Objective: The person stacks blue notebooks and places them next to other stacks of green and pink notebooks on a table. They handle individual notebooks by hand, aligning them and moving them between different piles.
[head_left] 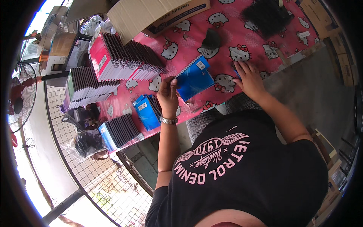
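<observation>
A blue notebook (196,81) with a spiral binding along its upper left edge lies tilted in front of me. My left hand (168,91) pinches it by its left corner, thumb on the cover. To the right of the notebook, my right hand (249,80) rests low over the pink tablecloth. Its fingers are bent around a small blue object (237,72), mostly hidden beneath them. Left of my left wrist, a few blue notebooks (145,109) lie fanned out at the table's near edge.
Stacked notebooks with red covers (100,58), green covers (70,87) and blue covers (107,136) fill the left side. An open cardboard box (177,17) stands at the back. Loose black spiral coils (266,19) are piled far right, with a dark scrap (211,39) nearer. A fan (22,96) is at left.
</observation>
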Action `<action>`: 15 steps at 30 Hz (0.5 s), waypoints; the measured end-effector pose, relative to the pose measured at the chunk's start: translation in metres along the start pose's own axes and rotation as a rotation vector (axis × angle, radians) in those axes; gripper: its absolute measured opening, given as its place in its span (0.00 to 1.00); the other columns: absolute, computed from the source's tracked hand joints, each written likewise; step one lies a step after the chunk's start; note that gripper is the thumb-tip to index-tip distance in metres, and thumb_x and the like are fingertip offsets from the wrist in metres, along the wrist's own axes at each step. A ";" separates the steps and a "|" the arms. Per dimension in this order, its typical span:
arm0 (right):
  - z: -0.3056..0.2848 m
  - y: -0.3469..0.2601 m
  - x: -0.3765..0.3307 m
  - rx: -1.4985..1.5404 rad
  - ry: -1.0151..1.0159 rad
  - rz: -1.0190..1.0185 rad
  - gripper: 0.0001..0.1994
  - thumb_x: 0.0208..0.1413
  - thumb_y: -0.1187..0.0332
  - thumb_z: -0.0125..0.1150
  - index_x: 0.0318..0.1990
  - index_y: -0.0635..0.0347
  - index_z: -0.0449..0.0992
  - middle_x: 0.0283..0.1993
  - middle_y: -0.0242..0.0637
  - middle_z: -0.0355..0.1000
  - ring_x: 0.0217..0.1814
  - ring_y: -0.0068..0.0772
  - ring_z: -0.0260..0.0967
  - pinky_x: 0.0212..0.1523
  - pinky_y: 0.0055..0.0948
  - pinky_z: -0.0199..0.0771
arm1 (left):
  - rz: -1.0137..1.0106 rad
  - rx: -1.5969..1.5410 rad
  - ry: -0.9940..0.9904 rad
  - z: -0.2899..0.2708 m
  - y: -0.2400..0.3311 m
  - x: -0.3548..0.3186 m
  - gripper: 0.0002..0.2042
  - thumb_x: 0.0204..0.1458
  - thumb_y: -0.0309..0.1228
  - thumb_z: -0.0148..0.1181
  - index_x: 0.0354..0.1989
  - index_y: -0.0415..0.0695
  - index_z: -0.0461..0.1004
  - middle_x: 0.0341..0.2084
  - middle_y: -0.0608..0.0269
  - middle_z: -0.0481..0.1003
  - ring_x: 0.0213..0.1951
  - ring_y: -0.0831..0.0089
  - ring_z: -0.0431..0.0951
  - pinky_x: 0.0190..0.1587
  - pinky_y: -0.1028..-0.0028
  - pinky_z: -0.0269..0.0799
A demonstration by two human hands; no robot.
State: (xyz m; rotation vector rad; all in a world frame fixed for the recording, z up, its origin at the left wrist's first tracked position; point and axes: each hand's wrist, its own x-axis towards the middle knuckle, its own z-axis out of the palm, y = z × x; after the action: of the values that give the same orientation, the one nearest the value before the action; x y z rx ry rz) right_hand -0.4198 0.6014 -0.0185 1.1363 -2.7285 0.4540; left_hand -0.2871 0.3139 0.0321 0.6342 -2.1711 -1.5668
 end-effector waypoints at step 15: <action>-0.038 -0.129 0.065 0.499 0.115 -0.369 0.25 0.46 0.63 0.67 0.53 0.61 0.75 0.54 0.36 0.72 0.57 0.37 0.65 0.57 0.40 0.62 | 0.069 -0.079 0.103 0.008 -0.023 -0.009 0.05 0.57 0.20 0.58 0.40 0.33 0.76 0.32 0.64 0.79 0.34 0.81 0.76 0.38 0.79 0.72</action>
State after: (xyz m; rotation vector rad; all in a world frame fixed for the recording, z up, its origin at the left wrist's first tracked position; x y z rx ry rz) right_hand -0.3725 0.4848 0.0621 1.6226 -2.2880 1.1362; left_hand -0.2809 0.3195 0.0075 0.5952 -2.0239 -1.5419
